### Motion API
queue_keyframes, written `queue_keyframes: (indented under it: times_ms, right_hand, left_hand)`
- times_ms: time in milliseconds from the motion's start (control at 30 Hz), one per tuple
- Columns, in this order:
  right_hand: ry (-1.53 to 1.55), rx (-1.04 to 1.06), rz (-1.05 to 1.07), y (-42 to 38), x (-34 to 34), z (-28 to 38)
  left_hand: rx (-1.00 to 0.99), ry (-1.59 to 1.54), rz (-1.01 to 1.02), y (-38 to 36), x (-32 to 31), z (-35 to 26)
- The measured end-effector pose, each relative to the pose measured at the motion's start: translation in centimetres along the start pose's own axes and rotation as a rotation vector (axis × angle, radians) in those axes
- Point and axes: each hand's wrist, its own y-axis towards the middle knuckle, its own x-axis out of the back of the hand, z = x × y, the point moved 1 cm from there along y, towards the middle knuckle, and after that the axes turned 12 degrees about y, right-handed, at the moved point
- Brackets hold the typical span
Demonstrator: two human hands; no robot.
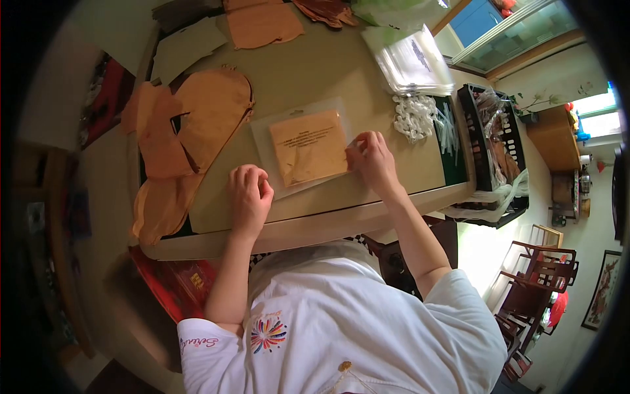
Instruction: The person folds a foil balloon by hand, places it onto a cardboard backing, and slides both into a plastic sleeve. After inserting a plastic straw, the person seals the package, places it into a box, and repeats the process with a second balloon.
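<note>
A clear plastic bag lies flat on the table, with a folded orange piece inside it. Dark printed lines run across the bag's upper part, over the orange. My right hand is at the bag's right edge, thumb and fingers pinched on it. Just left of the bag's lower left side, my left hand rests near the table edge with its fingers curled in; nothing shows in them.
Loose orange pieces overlap at the left, and more lie at the back beside a grey-green sheet. At the right are stacked clear bags, a pile of white plastic loops, clear sticks and a black crate.
</note>
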Motion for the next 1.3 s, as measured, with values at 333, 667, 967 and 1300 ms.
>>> queue_keyframes:
  times_ms: [333,667,967,1300]
  right_hand:
    - [1.023,-0.001,-0.024,-1.6,2.6,1.7]
    - [0.595,0.214,0.176,-3.2,1.1,0.7]
    - [0.73,0.269,0.196,-4.7,6.3,8.0]
    - [1.124,0.628,2.087,-7.2,5.9,19.0]
  left_hand:
    - [0.273,-0.366,-0.196,1.6,5.5,3.4]
    - [-0.297,-0.1,-0.114,8.9,17.3,-5.1]
    - [-0.249,0.192,0.354,8.5,16.8,-3.3]
    - [0.679,0.888,0.25,-11.2,35.5,7.5]
